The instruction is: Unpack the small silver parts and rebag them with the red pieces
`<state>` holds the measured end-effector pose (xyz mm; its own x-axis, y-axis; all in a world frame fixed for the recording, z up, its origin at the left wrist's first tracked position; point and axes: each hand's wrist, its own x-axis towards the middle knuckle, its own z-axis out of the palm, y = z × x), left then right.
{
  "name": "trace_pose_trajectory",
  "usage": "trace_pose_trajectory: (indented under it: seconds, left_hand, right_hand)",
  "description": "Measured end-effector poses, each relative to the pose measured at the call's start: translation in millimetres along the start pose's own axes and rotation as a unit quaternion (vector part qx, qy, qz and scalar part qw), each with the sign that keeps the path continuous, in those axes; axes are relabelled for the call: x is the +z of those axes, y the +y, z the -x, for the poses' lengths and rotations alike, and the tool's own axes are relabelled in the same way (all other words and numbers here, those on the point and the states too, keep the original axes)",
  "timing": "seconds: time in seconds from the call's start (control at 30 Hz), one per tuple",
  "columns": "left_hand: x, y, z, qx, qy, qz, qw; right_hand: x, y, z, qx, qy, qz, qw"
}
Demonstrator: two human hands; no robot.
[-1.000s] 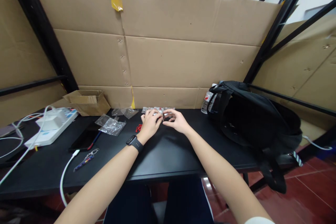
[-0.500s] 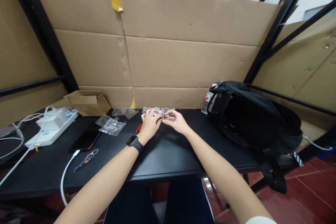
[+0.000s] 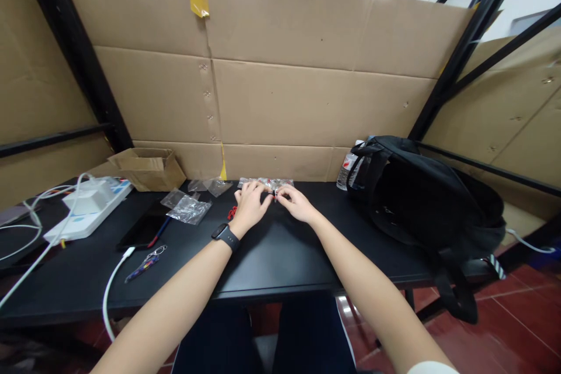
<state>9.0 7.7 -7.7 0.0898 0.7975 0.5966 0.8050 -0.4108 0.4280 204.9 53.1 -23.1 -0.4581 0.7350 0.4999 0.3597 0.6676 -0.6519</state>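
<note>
My left hand, with a dark watch on its wrist, is closed with fingers bent and the thumb toward the middle. Facing it, my right hand pinches with thumb and fingertips. Between the fingertips shows a small object with dark, pale and red bits, too small to name. A red coiled string or cord lies just left of my left hand on the black table. Behind my fingers lies a clear plastic bag with small things in it, partly hidden.
To the left are crumpled clear bags, a dark phone or tablet, a keychain, a white power strip with cables, and an open cardboard box. On the right stand a water bottle and a black backpack.
The fingertips of both hands have shifted slightly around the small object, and a bit of red now shows there. My right fingers look more bent. The view has moved slightly.
</note>
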Motion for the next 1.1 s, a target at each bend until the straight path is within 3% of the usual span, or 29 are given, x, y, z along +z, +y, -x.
trace_pose_trajectory:
  seconds: [0.1, 0.3, 0.43, 0.63, 0.8, 0.97, 1.1]
  left_hand:
    - [0.8, -2.0, -1.3, -0.039, -0.015, 0.043, 0.998]
    - [8.7, -8.9, 3.3, 0.044, -0.132, -0.012, 0.99]
    - [9.7, -16.8, 1.7, 0.064, -0.167, -0.028, 0.984]
    - [-19.1, -59.7, -21.4, 0.04, -0.144, -0.039, 0.988]
    - [-46.7, -93.4, -26.6, 0.013, -0.245, -0.053, 0.968]
    - [-45.6, -99.2, -23.8, 0.002, -0.289, -0.037, 0.957]
    - [-37.6, -96.8, -23.9, -0.003, -0.285, -0.064, 0.957]
  right_hand:
    - [-2.4, -3.0, 2.1, -0.007, -0.013, 0.041, 0.999]
    - [-5.4, -6.4, 4.5, -0.006, -0.039, 0.073, 0.997]
    - [-8.1, -5.8, 4.5, -0.004, -0.051, 0.097, 0.994]
    - [-10.6, -7.6, 7.0, 0.007, -0.087, 0.136, 0.987]
    - [-16.5, -6.1, 6.5, -0.006, -0.096, 0.133, 0.987]
    - [-32.5, 17.7, 8.7, 0.091, -0.045, 0.244, 0.965]
    - [-40.6, 34.0, 10.9, 0.137, -0.056, 0.28, 0.949]
